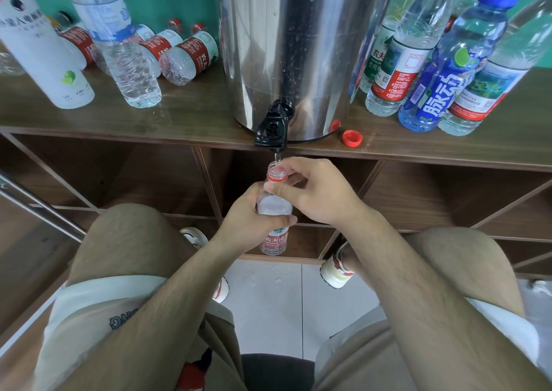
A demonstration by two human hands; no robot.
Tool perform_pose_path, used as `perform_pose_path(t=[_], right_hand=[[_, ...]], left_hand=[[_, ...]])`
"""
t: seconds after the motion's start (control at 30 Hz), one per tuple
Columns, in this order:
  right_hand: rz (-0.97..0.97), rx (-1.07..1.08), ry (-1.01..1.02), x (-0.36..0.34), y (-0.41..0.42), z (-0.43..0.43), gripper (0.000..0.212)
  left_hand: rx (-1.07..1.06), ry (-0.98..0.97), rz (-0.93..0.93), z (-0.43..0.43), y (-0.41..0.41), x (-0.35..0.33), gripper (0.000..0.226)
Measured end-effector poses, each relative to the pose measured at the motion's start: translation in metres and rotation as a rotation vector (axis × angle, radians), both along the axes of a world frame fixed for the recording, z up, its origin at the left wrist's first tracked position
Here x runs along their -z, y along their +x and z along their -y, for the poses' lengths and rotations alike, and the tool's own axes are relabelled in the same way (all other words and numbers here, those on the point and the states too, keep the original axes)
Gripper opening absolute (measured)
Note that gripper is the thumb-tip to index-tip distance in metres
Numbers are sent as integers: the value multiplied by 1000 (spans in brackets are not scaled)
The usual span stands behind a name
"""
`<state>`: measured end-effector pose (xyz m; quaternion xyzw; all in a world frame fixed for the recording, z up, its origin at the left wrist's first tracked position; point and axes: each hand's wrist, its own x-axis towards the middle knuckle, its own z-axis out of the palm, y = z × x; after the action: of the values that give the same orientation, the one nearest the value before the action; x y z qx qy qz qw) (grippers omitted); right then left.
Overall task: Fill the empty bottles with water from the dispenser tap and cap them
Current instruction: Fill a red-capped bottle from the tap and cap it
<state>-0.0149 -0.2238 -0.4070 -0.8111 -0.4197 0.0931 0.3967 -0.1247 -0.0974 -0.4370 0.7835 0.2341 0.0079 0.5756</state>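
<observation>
Bottle under tap; both hands' grip round it.

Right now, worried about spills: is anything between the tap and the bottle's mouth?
Nothing visible does. The bottle is open just under the tap, water running in; the left hand and right hand grip it without covering the opening.

Open bottle in left hand and right hand, beneath dripping tap.

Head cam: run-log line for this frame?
phase: filling | bottle under tap, water running | left hand grips body | right hand holds neck | red cap on shelf
</observation>
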Motion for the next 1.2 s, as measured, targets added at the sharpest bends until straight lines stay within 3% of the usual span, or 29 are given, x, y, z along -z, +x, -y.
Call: perform_pose_path(t=[1.2], right_hand=[[-1, 6, -2, -4, -4, 0, 27]], left_hand=[[-1, -11, 24, -3, 1, 8, 72]])
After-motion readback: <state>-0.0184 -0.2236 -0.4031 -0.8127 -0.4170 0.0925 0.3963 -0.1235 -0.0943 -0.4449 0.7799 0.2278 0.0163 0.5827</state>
